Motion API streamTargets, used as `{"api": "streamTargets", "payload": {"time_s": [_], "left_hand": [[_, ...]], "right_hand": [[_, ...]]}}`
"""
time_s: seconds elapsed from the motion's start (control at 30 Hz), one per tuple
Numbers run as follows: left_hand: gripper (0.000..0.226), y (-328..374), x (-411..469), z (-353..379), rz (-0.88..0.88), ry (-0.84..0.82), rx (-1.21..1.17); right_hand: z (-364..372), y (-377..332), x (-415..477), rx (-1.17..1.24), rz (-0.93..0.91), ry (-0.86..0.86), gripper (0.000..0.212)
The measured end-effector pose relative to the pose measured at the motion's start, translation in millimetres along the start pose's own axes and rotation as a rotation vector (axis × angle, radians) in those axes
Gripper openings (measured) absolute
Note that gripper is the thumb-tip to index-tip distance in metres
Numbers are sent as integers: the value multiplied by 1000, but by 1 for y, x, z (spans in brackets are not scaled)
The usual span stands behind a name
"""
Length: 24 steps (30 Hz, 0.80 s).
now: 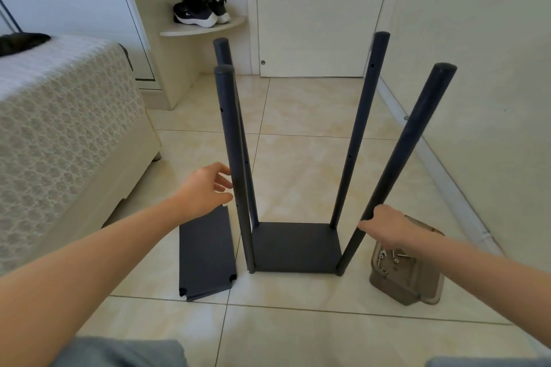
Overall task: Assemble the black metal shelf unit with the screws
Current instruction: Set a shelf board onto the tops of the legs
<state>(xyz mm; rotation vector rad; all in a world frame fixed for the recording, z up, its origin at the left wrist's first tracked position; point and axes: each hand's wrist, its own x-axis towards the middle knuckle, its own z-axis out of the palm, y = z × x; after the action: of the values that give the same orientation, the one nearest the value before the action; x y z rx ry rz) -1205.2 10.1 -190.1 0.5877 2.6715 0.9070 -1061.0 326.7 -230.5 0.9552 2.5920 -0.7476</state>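
- shelf unit (pixel 295 247), loose panel (pixel 205 253) — matte black
- floor tiles (pixel 298 337): cream w/ beige marbling
- bedspread (pixel 59 128): white, honeycomb lace pattern
- sneakers (pixel 196 12): blk, white soles
- tray (pixel 396 289): grey-brown; screws (pixel 396 259) silver
- trousers (pixel 119 351): blue-grey
- door (pixel 313 9): off-white

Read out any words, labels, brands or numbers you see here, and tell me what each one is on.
No readable text anywhere.
Shoes: small white mark on the side, too blurred to read.
Posts, shelf, loose panel, tray: no print visible.
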Motion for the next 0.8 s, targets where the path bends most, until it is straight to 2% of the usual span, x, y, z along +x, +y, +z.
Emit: {"api": "streamTargets", "payload": {"time_s": [0.27, 0.37, 0.5, 0.7, 0.8], "left_hand": [[23, -67, -5, -17, -155, -13, 29], [16, -113, -8, -15, -227, 5, 32], [9, -182, -18, 9, -355, 1, 3], [13, -255, -33, 65, -492, -88, -41], [30, -277, -35, 97, -537, -170, -50]], "right_hand": [[79, -56, 4, -49, -105, -268, 33], [116, -80, 10, -7, -112, -350, 22], [167, -102, 21, 34, -104, -453, 18], [234, -120, 37, 59, -31, -546, 30], [265, -127, 47, 105, 21, -573, 33]]}}
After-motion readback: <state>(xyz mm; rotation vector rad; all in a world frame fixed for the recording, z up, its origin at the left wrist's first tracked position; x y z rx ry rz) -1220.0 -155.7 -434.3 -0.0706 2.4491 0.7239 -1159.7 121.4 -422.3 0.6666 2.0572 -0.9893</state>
